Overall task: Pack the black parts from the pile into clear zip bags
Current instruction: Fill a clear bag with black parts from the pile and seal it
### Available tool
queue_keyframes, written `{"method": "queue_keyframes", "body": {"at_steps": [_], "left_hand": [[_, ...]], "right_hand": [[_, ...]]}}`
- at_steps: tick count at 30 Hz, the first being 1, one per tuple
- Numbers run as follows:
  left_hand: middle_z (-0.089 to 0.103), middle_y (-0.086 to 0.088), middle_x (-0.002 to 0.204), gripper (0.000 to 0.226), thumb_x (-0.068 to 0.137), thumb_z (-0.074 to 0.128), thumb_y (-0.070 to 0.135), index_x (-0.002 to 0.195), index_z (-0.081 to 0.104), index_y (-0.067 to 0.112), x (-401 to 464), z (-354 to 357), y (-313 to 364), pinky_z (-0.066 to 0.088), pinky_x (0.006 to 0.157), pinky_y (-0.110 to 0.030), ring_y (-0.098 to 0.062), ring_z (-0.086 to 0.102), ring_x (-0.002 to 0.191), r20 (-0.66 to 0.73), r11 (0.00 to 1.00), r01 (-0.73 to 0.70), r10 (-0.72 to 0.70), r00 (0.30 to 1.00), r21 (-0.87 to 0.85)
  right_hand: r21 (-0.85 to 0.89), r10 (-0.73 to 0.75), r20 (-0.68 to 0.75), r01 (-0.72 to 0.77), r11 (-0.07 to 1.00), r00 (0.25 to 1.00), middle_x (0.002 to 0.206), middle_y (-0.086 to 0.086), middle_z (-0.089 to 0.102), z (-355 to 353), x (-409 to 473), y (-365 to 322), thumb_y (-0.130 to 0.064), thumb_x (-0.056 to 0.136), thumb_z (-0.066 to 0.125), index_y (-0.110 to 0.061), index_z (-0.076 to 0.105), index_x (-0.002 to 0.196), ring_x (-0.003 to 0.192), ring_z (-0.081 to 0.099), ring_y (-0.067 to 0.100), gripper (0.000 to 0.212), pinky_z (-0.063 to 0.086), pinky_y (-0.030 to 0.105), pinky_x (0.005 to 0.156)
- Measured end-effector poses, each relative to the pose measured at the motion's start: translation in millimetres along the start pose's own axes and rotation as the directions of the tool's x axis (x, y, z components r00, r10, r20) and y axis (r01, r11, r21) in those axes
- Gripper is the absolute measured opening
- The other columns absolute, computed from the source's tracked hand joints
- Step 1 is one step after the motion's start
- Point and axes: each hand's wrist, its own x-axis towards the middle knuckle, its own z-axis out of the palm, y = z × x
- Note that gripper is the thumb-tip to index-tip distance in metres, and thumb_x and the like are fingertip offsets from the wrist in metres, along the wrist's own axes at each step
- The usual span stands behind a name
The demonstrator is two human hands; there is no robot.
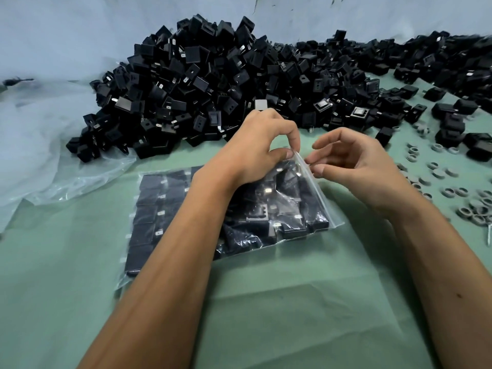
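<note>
A big pile of black parts (213, 83) fills the back of the green table. In front of it lie two clear zip bags packed with black parts: a flat one (151, 209) on the left, and a second one (287, 211) resting partly on top of it to the right. My left hand (255, 147) pinches the far corner of that second bag's zip edge between thumb and forefinger. My right hand (354, 166) hovers just right of the same zip strip, fingers curled, thumb and fingertips at the edge; whether they pinch it is unclear.
Loose black parts (450, 123) and several small grey rings (436, 177) are scattered on the right. A crumpled clear plastic sheet (66, 166) lies at the left. The green table surface (266, 302) spreads in front of the bags.
</note>
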Motion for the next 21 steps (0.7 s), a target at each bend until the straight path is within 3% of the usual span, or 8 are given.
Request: {"method": "queue_keyframes", "body": {"at_steps": [2,5,10,15,17,21], "left_hand": [[0.055,0.004,0.118,0.009,0.093,0.072,0.02,0.097,0.072,0.028,0.5,0.5,1.3,0.041,0.104,-0.042,-0.02,0.043,0.119,-0.004,1.0,-0.004,0.004,1.0,0.001],[0.056,0.003,0.118,0.008,0.092,0.073,0.019,0.097,0.072,0.026,0.6,1.0,1.9,0.042,0.104,-0.043,-0.02,0.044,0.119,-0.012,1.0,-0.004,0.004,1.0,0.003],[0.056,0.004,0.119,0.009,0.093,0.073,0.02,0.097,0.073,0.028,0.9,-0.2,0.6,0.043,0.104,-0.044,-0.021,0.045,0.12,-0.018,1.0,-0.002,0.002,1.0,0.012],[0.057,0.001,0.117,0.008,0.091,0.075,0.019,0.097,0.075,0.025,1.8,0.7,-1.1,0.044,0.103,-0.043,-0.021,0.047,0.118,-0.036,1.0,-0.004,0.004,0.999,0.013],[0.058,0.002,0.116,0.01,0.091,0.075,0.02,0.099,0.074,0.025,0.1,-1.9,-4.0,0.045,0.102,-0.04,-0.019,0.049,0.117,-0.041,1.0,0.015,-0.015,0.999,-0.001],[0.06,0.003,0.113,0.013,0.091,0.074,0.017,0.101,0.07,0.024,-6.2,-13.8,-19.6,0.049,0.097,-0.034,-0.014,0.057,0.108,-0.141,0.983,0.181,-0.181,0.973,-0.013]], "right_hand": [[0.081,0.02,0.04,-0.023,0.996,0.999,0.099,0.015,0.078,4.0,-0.1,-1.0,0.015,0.095,0.059,-0.001,0.058,0.116,0.09,0.077,0.027,0.026,0.064,0.035,0.082],[0.244,0.047,0.146,-0.082,0.966,0.988,0.103,0.025,0.075,14.3,-2.2,-3.3,0.011,0.101,0.05,0.001,0.052,0.122,0.095,0.076,0.041,0.023,0.063,0.037,0.081],[0.381,0.11,0.163,-0.165,0.91,0.98,0.107,0.033,0.07,11.5,-0.2,-5.6,-0.001,0.104,0.046,-0.006,0.05,0.126,0.099,0.072,0.052,0.022,0.063,0.046,0.083],[0.458,0.115,0.304,-0.251,0.853,0.946,0.109,0.036,0.069,24.3,-1.9,-5.7,-0.013,0.1,0.053,-0.011,0.047,0.131,0.102,0.071,0.052,0.032,0.062,0.047,0.085],[0.473,0.133,0.246,-0.238,0.848,0.96,0.103,0.03,0.072,21.8,-0.1,-6.0,-0.014,0.102,0.054,-0.007,0.051,0.13,0.094,0.075,0.043,0.028,0.064,0.041,0.079],[0.282,0.195,-0.117,-0.155,0.947,0.974,0.087,0.014,0.072,13.7,5.5,-2.4,-0.017,0.105,0.058,-0.009,0.067,0.104,0.063,0.07,0.02,0.013,0.057,0.026,0.053]]}}
